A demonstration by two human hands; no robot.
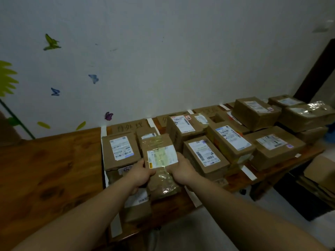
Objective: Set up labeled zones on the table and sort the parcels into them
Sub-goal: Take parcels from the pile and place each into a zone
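Two hands (140, 172) gripping taped parcel (159, 153), boxes (204, 154) crowding either side

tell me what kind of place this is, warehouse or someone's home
Probably a room in a home, set up for makeshift parcel sorting: butterfly stickers on the painted wall, a wooden table divided by white tape strips, and rows of cardboard parcels; the left hand and right hand grip a taped parcel.

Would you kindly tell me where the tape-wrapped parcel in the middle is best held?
Grip the tape-wrapped parcel by its long sides at the near end, coming from the front of the table, as the left hand and right hand do. It is long and narrow, its tape looks slippery, and boxes crowd both sides farther back.
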